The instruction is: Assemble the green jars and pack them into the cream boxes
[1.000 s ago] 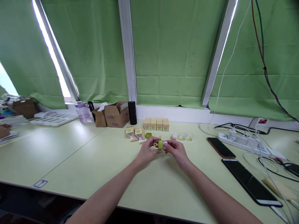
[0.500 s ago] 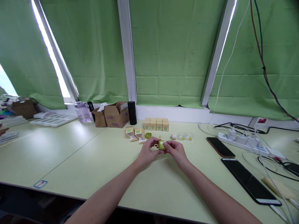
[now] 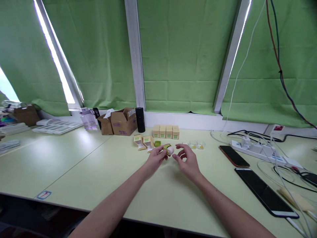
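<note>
My left hand (image 3: 156, 158) is closed around a small green case cover (image 3: 166, 146) with a rounded white piece (image 3: 170, 150) showing from it. To its right, my right hand (image 3: 187, 161) is off the cover, its fingers bent and apart with nothing visible between them. Just beyond the hands lie a small green open-topped piece (image 3: 157, 143) and two opened kraft boxes (image 3: 139, 142). Behind my right hand's fingers, a pale piece is mostly hidden, next to clear round cups (image 3: 200, 144) with yellow bits inside.
Several small kraft boxes (image 3: 165, 132) stand in a row at the back. Left of them are a black cylinder (image 3: 140, 120), a cardboard carton (image 3: 123, 122) and a purple bottle (image 3: 88, 119). Two phones (image 3: 264, 191), a power strip (image 3: 257, 152) and loose cables lie on the right.
My right hand has let go of the green cover and drawn away to the right. The cover has turned in my left hand, and the white piece now shows.
</note>
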Demonstrator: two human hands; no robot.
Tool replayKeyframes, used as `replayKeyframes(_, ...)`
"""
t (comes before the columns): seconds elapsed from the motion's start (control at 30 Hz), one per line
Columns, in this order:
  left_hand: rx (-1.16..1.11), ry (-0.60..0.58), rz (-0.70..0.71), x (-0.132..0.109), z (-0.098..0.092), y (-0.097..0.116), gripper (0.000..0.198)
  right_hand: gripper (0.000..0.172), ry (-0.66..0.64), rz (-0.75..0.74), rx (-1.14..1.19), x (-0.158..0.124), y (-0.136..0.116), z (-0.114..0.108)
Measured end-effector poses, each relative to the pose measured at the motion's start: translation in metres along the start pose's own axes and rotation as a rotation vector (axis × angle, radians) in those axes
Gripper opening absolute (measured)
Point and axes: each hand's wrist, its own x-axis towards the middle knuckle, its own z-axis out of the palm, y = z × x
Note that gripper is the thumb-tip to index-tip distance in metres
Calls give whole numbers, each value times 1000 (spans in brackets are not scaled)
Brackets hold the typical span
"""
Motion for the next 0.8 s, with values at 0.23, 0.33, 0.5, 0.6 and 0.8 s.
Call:
replayKeyframes(0.23, -190, -141, -144, -8, 9, 6, 38, 37, -146, -227, -167, -6, -2, -1)
replayKeyframes(0.33, -162, -157, -143, -10, 11, 6, 37, 35, -162, -246, -157, -6, 2, 0)
replayKeyframes(0.5, -44, -125, -121, -9, 10, 6, 42, 36, -167, -268, -154, -5, 12, 1)
replayKeyframes(0.6, 8, -144, -95, -9, 9, 7, 49, 37, -163, -332, -228, -5, 17, 1)
replayKeyframes(0.8, 28, -160, -69, -10, 9, 7, 56, 37, -150, -508, -416, -4, 22, 3)
